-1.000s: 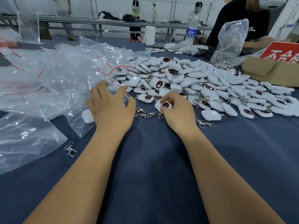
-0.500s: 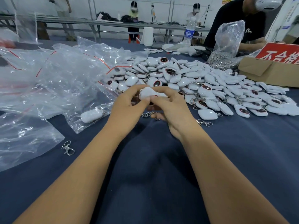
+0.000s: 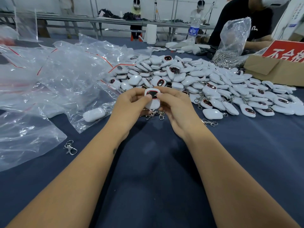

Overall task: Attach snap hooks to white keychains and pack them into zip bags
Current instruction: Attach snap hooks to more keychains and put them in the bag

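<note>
L hand (image 3: 131, 106) & R hand (image 3: 176, 107) thumbs pinch 1 white rounded plastic keychain (image 3: 152, 99) w/ red-rimmed dark window, face up; 1 silver snap hook (image 3: 70, 148) loose nearby.

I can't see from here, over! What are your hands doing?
Left hand and right hand pinch one white keychain. Snap hooks dangle beneath. Nothing blocking.
</note>
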`<state>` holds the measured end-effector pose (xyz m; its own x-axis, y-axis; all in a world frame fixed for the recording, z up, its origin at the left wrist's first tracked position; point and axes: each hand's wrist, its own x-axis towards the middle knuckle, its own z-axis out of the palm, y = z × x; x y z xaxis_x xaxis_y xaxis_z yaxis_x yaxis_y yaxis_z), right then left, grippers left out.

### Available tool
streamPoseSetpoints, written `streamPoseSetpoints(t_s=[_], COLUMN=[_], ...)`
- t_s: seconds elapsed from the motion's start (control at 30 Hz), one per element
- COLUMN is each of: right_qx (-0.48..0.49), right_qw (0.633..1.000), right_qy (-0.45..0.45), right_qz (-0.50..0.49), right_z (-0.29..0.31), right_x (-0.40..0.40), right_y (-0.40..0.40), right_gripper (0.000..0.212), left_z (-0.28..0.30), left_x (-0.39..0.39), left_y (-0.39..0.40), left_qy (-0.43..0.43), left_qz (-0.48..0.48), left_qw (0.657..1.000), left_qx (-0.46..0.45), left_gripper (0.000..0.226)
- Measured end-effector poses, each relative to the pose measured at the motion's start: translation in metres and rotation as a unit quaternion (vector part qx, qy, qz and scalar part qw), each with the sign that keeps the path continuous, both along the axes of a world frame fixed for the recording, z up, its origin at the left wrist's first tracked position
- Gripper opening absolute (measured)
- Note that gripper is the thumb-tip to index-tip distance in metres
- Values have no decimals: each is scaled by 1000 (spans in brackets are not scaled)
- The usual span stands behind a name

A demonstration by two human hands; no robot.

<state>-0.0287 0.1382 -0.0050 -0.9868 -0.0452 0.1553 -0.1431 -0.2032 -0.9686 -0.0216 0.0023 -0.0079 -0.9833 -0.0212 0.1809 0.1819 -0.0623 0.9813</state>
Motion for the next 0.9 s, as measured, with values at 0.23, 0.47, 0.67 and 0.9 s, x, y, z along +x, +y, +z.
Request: streamPoseSetpoints(t_s=[0.23,0.47,0.67,0.9], right_qx=[23,30,17,24], right_qw=[999,999,1000,999], right_qy=[1,-10,-20,-26], right_qz=[23,29,11,-15], right_z=[-2,-4,-3,-6], right_x=[1,0,1,-1], right_y=[1,2,3,-2], right_gripper=[21,23,22,21], left_z=[0,-2,-6,-8], left_x=[-1,-3,-5,-8], left_y=[-4,-4,-2,0], left_qy=[-22,-12,-7,-13], left_qz=[4,10,12,11], left_qw=[999,1000,1000,1000], left_qx=[28,9,-11,-25], left_gripper=[13,14,13,14])
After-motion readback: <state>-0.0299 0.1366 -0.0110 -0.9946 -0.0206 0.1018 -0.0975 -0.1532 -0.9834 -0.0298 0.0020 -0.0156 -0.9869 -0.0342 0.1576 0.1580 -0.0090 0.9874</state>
